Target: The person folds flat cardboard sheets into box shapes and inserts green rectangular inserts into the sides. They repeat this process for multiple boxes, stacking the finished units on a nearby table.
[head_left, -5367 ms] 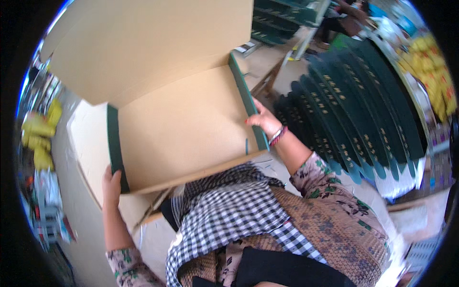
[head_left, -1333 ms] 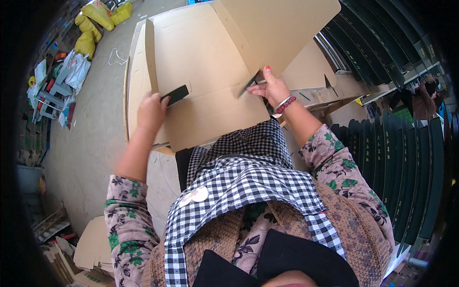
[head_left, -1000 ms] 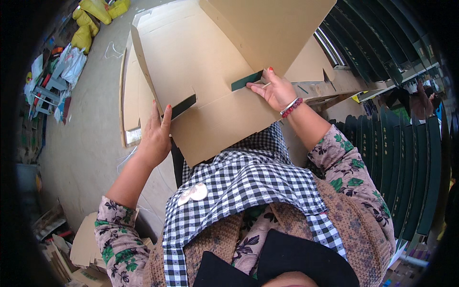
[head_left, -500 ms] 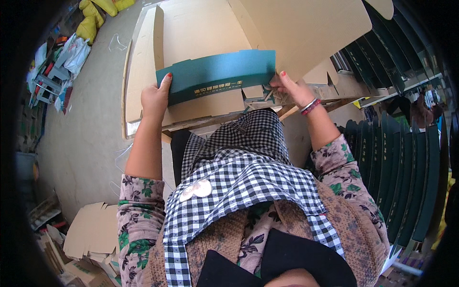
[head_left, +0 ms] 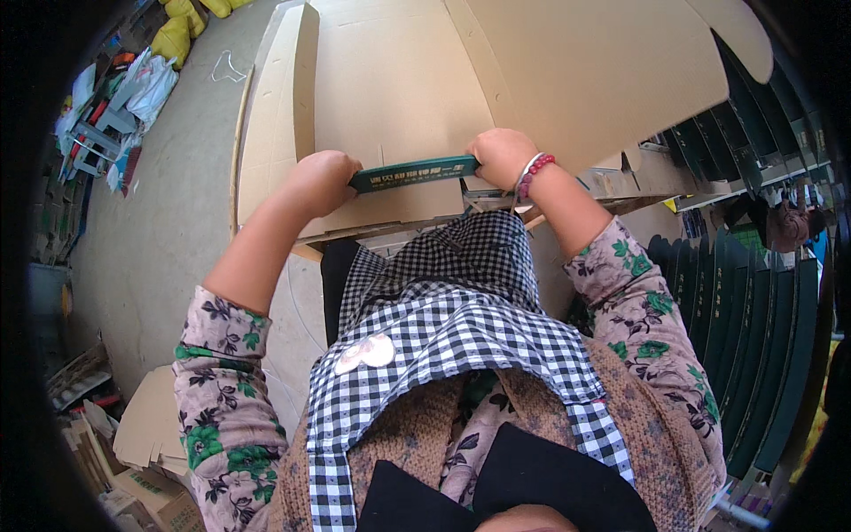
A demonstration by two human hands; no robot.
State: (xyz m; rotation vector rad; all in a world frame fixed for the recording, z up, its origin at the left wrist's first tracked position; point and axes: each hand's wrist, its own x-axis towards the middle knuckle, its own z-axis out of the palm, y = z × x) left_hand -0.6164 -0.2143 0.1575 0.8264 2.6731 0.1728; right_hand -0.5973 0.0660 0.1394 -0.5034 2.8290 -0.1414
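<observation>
A dark green printed cardboard panel (head_left: pixel 412 174) with gold lettering stretches between my hands above the worktable's near edge. My left hand (head_left: pixel 328 183) is closed round its left end, and my right hand (head_left: pixel 505 158) grips the right end; the fingertips of both are hidden. Only a narrow strip of the panel's face shows. Beneath and beyond it lies a large brown cardboard sheet (head_left: pixel 390 84), creased and partly folded, with an upright flap (head_left: pixel 304 84) on the left and a wide raised piece (head_left: pixel 603 80) on the right.
Tall green panels (head_left: pixel 753 337) stand in rows on the right, with more behind the table at upper right. Grey floor (head_left: pixel 177 195) lies to the left, where bags and loose goods (head_left: pixel 120 120) are heaped. Flat cardboard (head_left: pixel 151 417) and cartons (head_left: pixel 160 501) sit at lower left.
Both hands have turned inward and come closer together. The green panel has tipped from showing its broad face to showing a narrow strip.
</observation>
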